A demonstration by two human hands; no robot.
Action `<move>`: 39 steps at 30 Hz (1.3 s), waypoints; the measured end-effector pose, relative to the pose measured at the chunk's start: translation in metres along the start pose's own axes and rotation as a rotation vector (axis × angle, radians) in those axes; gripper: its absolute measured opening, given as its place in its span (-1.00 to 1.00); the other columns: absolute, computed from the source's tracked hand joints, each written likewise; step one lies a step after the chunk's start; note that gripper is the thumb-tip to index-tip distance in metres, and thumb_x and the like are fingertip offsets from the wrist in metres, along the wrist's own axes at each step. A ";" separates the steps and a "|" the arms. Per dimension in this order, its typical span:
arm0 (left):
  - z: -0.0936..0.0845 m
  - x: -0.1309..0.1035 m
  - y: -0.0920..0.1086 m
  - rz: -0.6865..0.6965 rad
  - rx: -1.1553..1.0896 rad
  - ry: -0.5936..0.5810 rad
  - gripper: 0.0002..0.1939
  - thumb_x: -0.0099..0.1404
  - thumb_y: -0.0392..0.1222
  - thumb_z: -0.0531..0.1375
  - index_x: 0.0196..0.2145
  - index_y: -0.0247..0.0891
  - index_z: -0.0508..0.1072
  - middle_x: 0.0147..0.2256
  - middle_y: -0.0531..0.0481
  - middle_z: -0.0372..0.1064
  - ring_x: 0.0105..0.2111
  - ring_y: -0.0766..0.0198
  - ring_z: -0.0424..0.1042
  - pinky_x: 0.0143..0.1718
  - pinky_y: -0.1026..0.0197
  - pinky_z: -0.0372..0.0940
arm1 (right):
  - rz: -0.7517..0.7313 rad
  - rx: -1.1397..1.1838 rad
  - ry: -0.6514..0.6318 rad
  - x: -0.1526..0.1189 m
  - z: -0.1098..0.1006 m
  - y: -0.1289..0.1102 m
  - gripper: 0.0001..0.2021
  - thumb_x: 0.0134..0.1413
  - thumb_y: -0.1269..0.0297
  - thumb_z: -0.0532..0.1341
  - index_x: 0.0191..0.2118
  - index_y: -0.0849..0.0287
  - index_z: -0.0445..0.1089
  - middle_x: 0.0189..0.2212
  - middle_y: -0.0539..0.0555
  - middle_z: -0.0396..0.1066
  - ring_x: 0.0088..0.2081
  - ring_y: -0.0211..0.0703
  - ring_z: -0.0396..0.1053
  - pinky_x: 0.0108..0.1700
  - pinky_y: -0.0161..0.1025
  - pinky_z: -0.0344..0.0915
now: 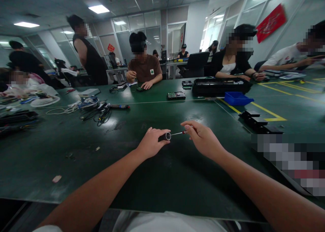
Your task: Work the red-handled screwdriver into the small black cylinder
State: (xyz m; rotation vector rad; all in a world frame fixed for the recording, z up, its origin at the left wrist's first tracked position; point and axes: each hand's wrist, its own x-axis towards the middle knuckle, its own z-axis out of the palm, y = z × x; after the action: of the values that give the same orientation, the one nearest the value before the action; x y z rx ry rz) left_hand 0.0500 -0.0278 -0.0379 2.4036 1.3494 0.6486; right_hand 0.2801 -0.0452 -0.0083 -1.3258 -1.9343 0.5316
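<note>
Above the green table, my left hand is wrapped around a small black round part with a silvery ring at its end. That end faces right, and my fingers cover the rest of it. My right hand grips a thin screwdriver with a red section near the handle. The shaft points left, and its tip meets or lies just in front of the ring; I cannot tell whether it touches. My right index finger stretches above the handle, most of which is hidden in the hand.
Cables and a pen-like tool lie at left on the green table. Farther back are a hard drive, a long black casing and a blue bin. Black brackets lie right. A co-worker sits opposite.
</note>
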 end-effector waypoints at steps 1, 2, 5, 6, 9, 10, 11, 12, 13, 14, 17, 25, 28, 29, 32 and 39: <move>0.000 0.000 -0.001 -0.002 0.004 0.003 -0.58 0.33 -0.06 0.23 0.13 -0.04 0.39 0.00 0.00 0.46 -0.02 0.11 0.38 0.19 -0.10 0.09 | -0.015 0.007 -0.004 -0.001 0.000 -0.001 -0.69 0.33 0.13 0.00 0.05 0.08 0.34 -0.34 0.08 0.50 -0.41 -0.09 0.41 -0.37 -0.15 0.27; 0.000 0.000 -0.001 -0.007 0.005 0.010 -0.58 0.33 -0.06 0.23 0.13 -0.04 0.39 -0.01 0.00 0.46 -0.02 0.10 0.38 0.18 -0.10 0.09 | -0.035 0.016 -0.005 -0.002 0.000 -0.003 -0.68 0.32 0.16 0.02 0.10 0.08 0.30 -0.32 0.09 0.50 -0.39 -0.07 0.42 -0.35 -0.14 0.28; -0.002 0.000 -0.002 -0.019 -0.006 0.040 -0.59 0.32 -0.08 0.25 0.12 -0.06 0.41 -0.03 -0.01 0.47 -0.05 0.10 0.38 0.17 -0.09 0.11 | -0.080 0.052 -0.005 -0.003 0.001 -0.005 -0.67 0.29 0.22 0.05 0.13 0.09 0.24 -0.25 0.11 0.49 -0.25 -0.03 0.45 -0.24 -0.12 0.31; -0.002 0.000 -0.001 -0.016 -0.011 0.044 -0.59 0.31 -0.09 0.25 0.11 -0.06 0.41 -0.03 0.00 0.47 -0.06 0.10 0.38 0.16 -0.08 0.11 | -0.071 0.055 -0.007 -0.003 0.001 -0.005 -0.68 0.30 0.20 0.04 0.11 0.09 0.25 -0.25 0.11 0.49 -0.24 -0.03 0.45 -0.24 -0.12 0.31; -0.002 0.000 0.000 0.006 -0.017 0.025 -0.60 0.32 -0.08 0.24 0.11 -0.05 0.41 -0.04 0.02 0.47 -0.05 0.12 0.39 0.17 -0.08 0.11 | -0.012 0.022 -0.005 -0.001 0.000 -0.002 -0.68 0.35 0.10 -0.04 -0.01 0.09 0.36 -0.36 0.07 0.48 -0.37 -0.06 0.43 -0.32 -0.14 0.27; -0.002 0.000 0.000 0.009 -0.015 0.017 -0.60 0.32 -0.08 0.24 0.11 -0.04 0.41 -0.04 0.02 0.47 -0.05 0.13 0.39 0.17 -0.08 0.10 | 0.001 0.009 0.004 -0.001 0.000 -0.001 -0.66 0.36 0.08 -0.06 -0.05 0.09 0.39 -0.38 0.06 0.47 -0.41 -0.07 0.41 -0.34 -0.14 0.26; -0.001 0.000 0.000 0.011 -0.013 0.010 -0.59 0.32 -0.07 0.24 0.12 -0.04 0.40 -0.03 0.01 0.47 -0.05 0.13 0.39 0.18 -0.08 0.09 | 0.009 0.009 0.013 -0.001 0.000 -0.001 -0.66 0.35 0.09 -0.06 -0.06 0.09 0.39 -0.38 0.07 0.48 -0.42 -0.08 0.41 -0.35 -0.14 0.26; -0.001 0.000 0.000 0.011 -0.013 0.006 -0.59 0.33 -0.07 0.24 0.12 -0.04 0.40 -0.03 0.01 0.47 -0.04 0.13 0.39 0.18 -0.09 0.09 | 0.011 0.023 0.023 -0.001 0.000 0.000 -0.68 0.35 0.10 -0.04 -0.04 0.09 0.37 -0.36 0.07 0.49 -0.42 -0.08 0.41 -0.34 -0.14 0.26; -0.001 0.000 0.000 0.010 -0.014 0.003 -0.59 0.33 -0.07 0.23 0.12 -0.04 0.40 -0.03 0.00 0.47 -0.04 0.12 0.39 0.19 -0.09 0.08 | 0.009 0.050 0.032 -0.001 0.001 0.000 -0.70 0.33 0.12 -0.01 0.00 0.09 0.34 -0.34 0.07 0.49 -0.40 -0.08 0.42 -0.33 -0.14 0.28; -0.001 0.000 0.000 0.008 -0.016 0.005 -0.59 0.33 -0.07 0.23 0.12 -0.04 0.40 -0.03 0.00 0.47 -0.04 0.12 0.39 0.19 -0.10 0.08 | 0.006 0.088 0.043 -0.002 0.002 -0.001 -0.71 0.31 0.13 0.02 0.04 0.09 0.29 -0.33 0.08 0.49 -0.38 -0.07 0.42 -0.32 -0.13 0.29; -0.002 0.000 0.002 -0.014 -0.016 0.028 -0.59 0.32 -0.08 0.24 0.12 -0.06 0.40 -0.03 -0.02 0.47 -0.05 0.10 0.40 0.18 -0.11 0.11 | 0.004 0.255 0.075 -0.002 0.005 -0.001 -0.71 0.23 0.12 0.13 0.01 0.10 0.26 -0.32 0.08 0.46 -0.32 -0.07 0.42 -0.24 -0.11 0.34; -0.002 0.000 0.003 0.015 0.117 0.051 -0.56 0.35 -0.08 0.21 0.17 -0.04 0.35 -0.04 -0.02 0.45 0.01 0.11 0.37 0.27 -0.19 -0.05 | 0.360 0.747 0.185 0.011 0.012 0.015 -0.74 0.17 0.02 0.14 -0.30 0.12 0.34 -0.43 0.03 0.33 -0.42 -0.18 0.31 -0.34 -0.17 0.35; 0.001 0.000 -0.001 -0.009 0.117 0.004 -0.55 0.35 -0.07 0.22 0.17 -0.02 0.35 -0.06 -0.01 0.46 -0.01 0.10 0.37 0.27 -0.22 -0.07 | 0.344 0.734 0.192 0.012 0.015 0.018 -0.74 0.15 0.01 0.16 -0.29 0.11 0.34 -0.43 0.03 0.34 -0.41 -0.16 0.32 -0.34 -0.17 0.35; 0.001 0.000 -0.002 -0.007 0.113 0.005 -0.55 0.35 -0.06 0.21 0.17 -0.01 0.34 -0.06 -0.01 0.46 -0.01 0.10 0.37 0.28 -0.23 -0.08 | 0.329 0.724 0.187 0.011 0.016 0.018 -0.73 0.15 0.01 0.16 -0.28 0.12 0.35 -0.43 0.03 0.35 -0.41 -0.16 0.33 -0.33 -0.16 0.36; 0.002 -0.001 -0.002 -0.005 0.076 0.016 -0.55 0.36 -0.04 0.20 0.18 0.00 0.33 -0.03 0.01 0.45 0.01 0.10 0.36 0.29 -0.24 -0.11 | 0.277 0.689 0.168 0.008 0.017 0.013 -0.73 0.17 0.02 0.17 -0.27 0.14 0.36 -0.43 0.02 0.37 -0.42 -0.18 0.34 -0.30 -0.16 0.36; -0.001 -0.001 0.003 -0.026 0.047 0.009 -0.56 0.36 -0.04 0.20 0.17 0.00 0.33 0.01 0.01 0.44 0.04 0.10 0.34 0.31 -0.26 -0.16 | 0.222 0.639 0.114 0.004 0.013 0.008 -0.73 0.19 0.03 0.19 -0.23 0.17 0.38 -0.40 0.05 0.43 -0.37 -0.15 0.40 -0.23 -0.11 0.37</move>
State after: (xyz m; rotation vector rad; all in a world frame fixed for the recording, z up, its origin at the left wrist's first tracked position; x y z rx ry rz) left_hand 0.0510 -0.0299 -0.0360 2.4186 1.4120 0.6289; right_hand 0.2739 -0.0373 -0.0208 -1.1143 -1.3565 1.0543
